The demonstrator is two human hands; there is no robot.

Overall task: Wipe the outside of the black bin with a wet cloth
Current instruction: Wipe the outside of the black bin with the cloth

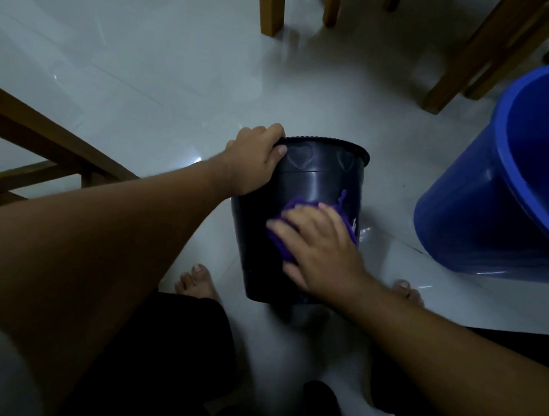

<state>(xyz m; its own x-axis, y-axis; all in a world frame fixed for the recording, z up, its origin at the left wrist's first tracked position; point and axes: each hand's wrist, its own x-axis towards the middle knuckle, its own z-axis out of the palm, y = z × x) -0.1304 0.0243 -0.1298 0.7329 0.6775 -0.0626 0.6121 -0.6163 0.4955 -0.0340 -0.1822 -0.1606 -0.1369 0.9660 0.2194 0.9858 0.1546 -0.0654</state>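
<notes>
Your left hand point(253, 159) grips the black bin point(311, 190) rim; your right hand point(318, 244), fingers spread, presses the purple cloth point(286, 239) flat on its side.

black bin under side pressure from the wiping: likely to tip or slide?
Probably light: the black bin looks like thin plastic. It narrows toward its base, so it may tip. The glossy floor likely lets it slide, which would explain the left hand gripping the rim while the right hand presses the cloth.

a single head-worn camera looks steeply down and forward from just above the black bin point(301, 209), close enough that both forearms fill the lower frame; pale floor point(147, 60) stretches beyond the bin toward the top edge.
</notes>
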